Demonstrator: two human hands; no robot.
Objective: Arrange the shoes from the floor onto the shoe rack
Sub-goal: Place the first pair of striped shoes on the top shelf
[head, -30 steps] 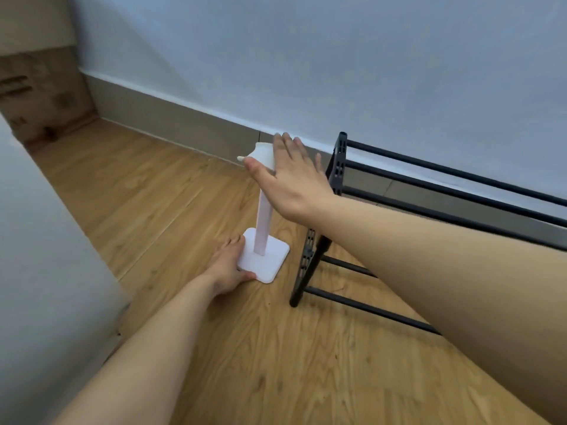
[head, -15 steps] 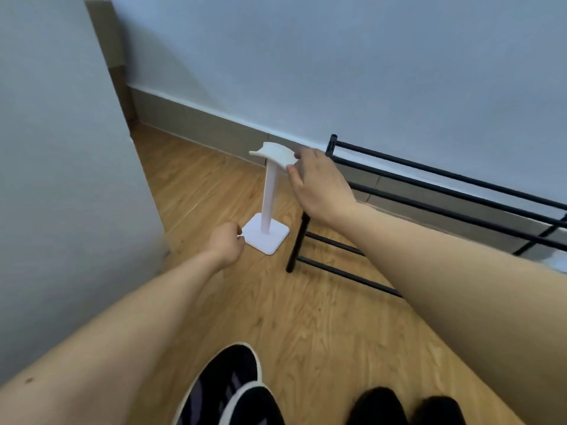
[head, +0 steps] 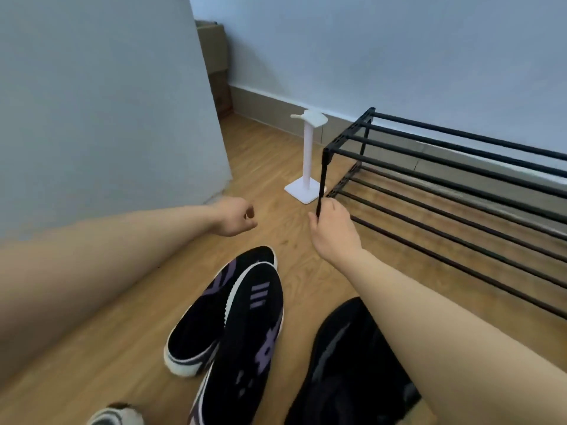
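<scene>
The black-and-purple sneakers [head: 242, 326] lie on the wooden floor [head: 138, 332] near the person, one overlapping the other, with a black pair [head: 346, 360] just beside them; the shoe rack [head: 454, 185] carries nothing yet. Both hands have left the white stand [head: 307, 154], which now stands alone by the rack's end. The left hand [head: 234, 217] hangs loosely curled and empty; the right hand [head: 333, 231] curls at the rack's front corner post, though contact is unclear. With the stand set aside, loading shoes seems next.
</scene>
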